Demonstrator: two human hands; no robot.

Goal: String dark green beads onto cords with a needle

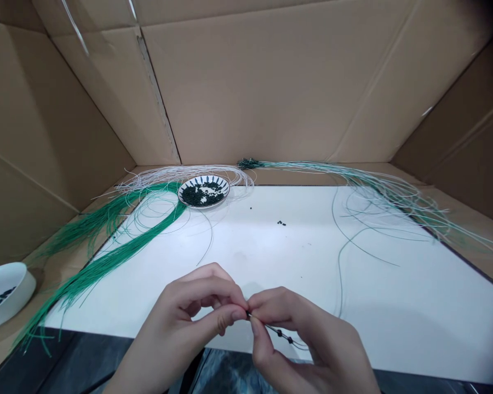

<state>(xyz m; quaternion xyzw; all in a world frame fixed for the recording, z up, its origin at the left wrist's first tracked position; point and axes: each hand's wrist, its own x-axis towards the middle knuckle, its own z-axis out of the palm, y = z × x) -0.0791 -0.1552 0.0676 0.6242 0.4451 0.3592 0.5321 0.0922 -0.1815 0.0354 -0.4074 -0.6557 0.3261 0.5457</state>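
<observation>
My left hand [205, 306] and my right hand [296, 323] meet low in the middle of the view, each closed in a pinch with thumb and forefinger. Between the touching fingertips shows a small dark spot, perhaps a bead; the fingers mostly hide it. A thin beaded cord [273, 329] runs from this pinch under my right hand. Two dark beads [285, 336] sit on it near my right thumb, and its far end is hidden behind that hand.
A striped dish [225, 198] of small dark beads stands at the back of the white board [246, 246]. Green strands [135, 243] lie left, pale strands [394, 197] right. Several loose beads [281, 223] lie mid-board. A white bowl [24, 284] is far left; cardboard walls [263, 82] surround the board.
</observation>
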